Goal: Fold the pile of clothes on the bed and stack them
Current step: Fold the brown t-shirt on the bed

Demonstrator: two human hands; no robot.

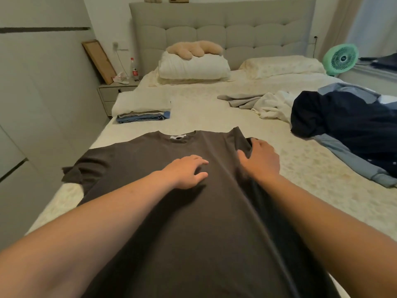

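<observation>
A dark T-shirt [182, 211] is half folded: pressed by the flat left hand [187, 171], its edge gripped by the right hand [257, 160]. A folded stack [142, 111] lies beyond it; an unfolded pile [335, 117] remains to its right.

I am in a home bedroom: a bed [214, 108] with padded headboard [223, 29], pillows [193, 65], and a nightstand [113, 91] beside it.

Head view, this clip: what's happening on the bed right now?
A person is folding a dark brown T-shirt laid flat on the bed. The left hand rests on its chest; the right hand grips the folded-in right side. A small folded stack sits far left; unfolded clothes wait at right.
</observation>
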